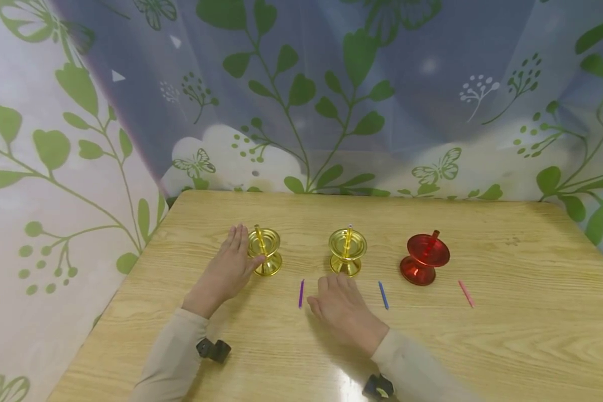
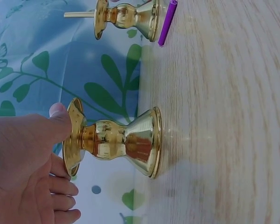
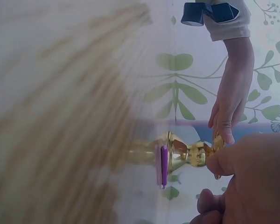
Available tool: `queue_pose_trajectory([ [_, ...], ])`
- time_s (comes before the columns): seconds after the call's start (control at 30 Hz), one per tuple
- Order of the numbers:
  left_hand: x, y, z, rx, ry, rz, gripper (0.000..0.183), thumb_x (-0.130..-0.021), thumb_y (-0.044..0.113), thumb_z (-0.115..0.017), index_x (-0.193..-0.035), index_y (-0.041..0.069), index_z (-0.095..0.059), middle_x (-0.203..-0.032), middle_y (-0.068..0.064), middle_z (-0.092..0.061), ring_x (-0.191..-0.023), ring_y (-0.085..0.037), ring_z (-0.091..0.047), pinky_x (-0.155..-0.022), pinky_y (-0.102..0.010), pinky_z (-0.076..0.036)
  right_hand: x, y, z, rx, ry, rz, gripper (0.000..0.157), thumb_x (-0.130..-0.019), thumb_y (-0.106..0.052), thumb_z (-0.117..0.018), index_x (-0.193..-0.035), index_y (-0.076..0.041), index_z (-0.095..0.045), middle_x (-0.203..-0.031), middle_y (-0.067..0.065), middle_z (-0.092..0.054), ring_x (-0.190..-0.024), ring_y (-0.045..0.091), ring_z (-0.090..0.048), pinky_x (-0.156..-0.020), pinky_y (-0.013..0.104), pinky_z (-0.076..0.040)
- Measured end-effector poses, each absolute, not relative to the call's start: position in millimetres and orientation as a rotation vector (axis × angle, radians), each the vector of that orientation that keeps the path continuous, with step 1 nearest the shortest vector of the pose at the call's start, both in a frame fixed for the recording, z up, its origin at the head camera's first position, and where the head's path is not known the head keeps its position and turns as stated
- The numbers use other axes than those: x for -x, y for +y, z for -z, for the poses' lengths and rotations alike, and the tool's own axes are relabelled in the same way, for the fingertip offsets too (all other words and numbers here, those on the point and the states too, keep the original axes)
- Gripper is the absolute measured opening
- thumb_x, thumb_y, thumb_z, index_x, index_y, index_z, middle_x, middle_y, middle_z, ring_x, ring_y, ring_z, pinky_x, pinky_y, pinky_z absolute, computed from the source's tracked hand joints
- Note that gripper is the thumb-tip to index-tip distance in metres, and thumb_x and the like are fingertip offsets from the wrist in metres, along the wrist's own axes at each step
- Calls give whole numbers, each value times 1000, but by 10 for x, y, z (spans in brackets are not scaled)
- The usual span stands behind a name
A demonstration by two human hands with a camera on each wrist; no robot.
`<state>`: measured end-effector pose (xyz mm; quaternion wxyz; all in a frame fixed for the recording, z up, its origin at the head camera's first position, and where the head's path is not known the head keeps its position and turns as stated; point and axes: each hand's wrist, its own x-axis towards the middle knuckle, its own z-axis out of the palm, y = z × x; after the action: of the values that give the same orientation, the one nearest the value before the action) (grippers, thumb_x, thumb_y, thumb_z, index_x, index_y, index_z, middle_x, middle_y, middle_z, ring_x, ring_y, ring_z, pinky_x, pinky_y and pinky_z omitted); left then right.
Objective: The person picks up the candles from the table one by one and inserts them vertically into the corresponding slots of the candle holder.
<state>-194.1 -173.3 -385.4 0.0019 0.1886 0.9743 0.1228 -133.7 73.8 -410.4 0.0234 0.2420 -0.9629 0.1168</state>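
My left hand (image 1: 228,268) is beside the left gold candle holder (image 1: 269,262), fingers straight along its left side and the thumb across its front. In the left wrist view, the thumb (image 2: 56,122) lies at the dish rim, and the holder stands on the table. My right hand (image 1: 345,310) is in front of the middle gold candle holder (image 1: 345,267), its fingers loosely bent and nothing seen between them. A purple candle (image 1: 301,294) lies left of the right hand, a blue candle (image 1: 383,295) to its right.
A red candle holder (image 1: 419,272) stands to the right, with a pink candle (image 1: 465,293) lying in front and to its right. Each holder has an upright stick in its dish. Leaf-patterned cloth (image 1: 301,100) hangs behind the wooden table (image 1: 507,335) and along its left side.
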Motion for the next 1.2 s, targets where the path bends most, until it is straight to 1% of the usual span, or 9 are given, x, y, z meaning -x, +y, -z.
queue_pose_trajectory([
  [0.17, 1949, -1735, 3867, -596, 3064, -380, 78, -104, 42, -37, -145, -18, -11, -152, -35, -10, -143, -46, -8, -115, -52, -17, 1350, 656, 4113, -746, -2989, -344, 27, -99, -24, -53, -88, 0, -48, -80, 8, -40, -81, 26, -43, -74, 40, -41],
  [0.4, 1952, -1735, 3870, -604, 3075, -391, 77, -104, 41, -38, -144, -20, -12, -152, -36, -12, -142, -46, -9, -115, -53, -17, 1374, 554, 4151, -740, -3002, -348, 28, -100, -26, -52, -88, -1, -49, -79, 7, -40, -80, 25, -43, -76, 41, -41],
  [0.53, 1951, -1741, 3879, -607, 3083, -393, 77, -104, 40, -39, -144, -20, -13, -151, -37, -13, -142, -47, -10, -115, -53, -17, 1385, 496, 4179, -753, -2959, -312, 29, -99, -28, -52, -85, -3, -49, -76, 6, -41, -76, 23, -42, -71, 38, -41],
  [0.73, 1954, -1734, 3888, -596, 3077, -416, 77, -104, 41, -39, -145, -19, -12, -152, -36, -12, -143, -46, -10, -115, -52, -17, 1386, 431, 4195, -730, -2958, -273, 29, -99, -28, -54, -83, -5, -48, -73, 3, -39, -72, 20, -39, -65, 33, -36],
  [0.9, 1954, -1725, 3878, -585, 3073, -408, 77, -104, 41, -39, -145, -18, -12, -152, -35, -11, -143, -45, -9, -115, -52, -17, 1396, 396, 4183, -691, -3003, -266, 30, -99, -28, -54, -81, -4, -48, -72, 3, -37, -71, 20, -36, -64, 32, -34],
  [1.2, 1950, -1734, 3876, -560, 3071, -405, 79, -103, 43, -39, -146, -17, -11, -153, -35, -12, -143, -44, -9, -115, -51, -18, 1419, 321, 4200, -619, -3058, -225, 32, -97, -28, -56, -79, -2, -49, -71, 5, -38, -71, 21, -37, -65, 33, -35],
])
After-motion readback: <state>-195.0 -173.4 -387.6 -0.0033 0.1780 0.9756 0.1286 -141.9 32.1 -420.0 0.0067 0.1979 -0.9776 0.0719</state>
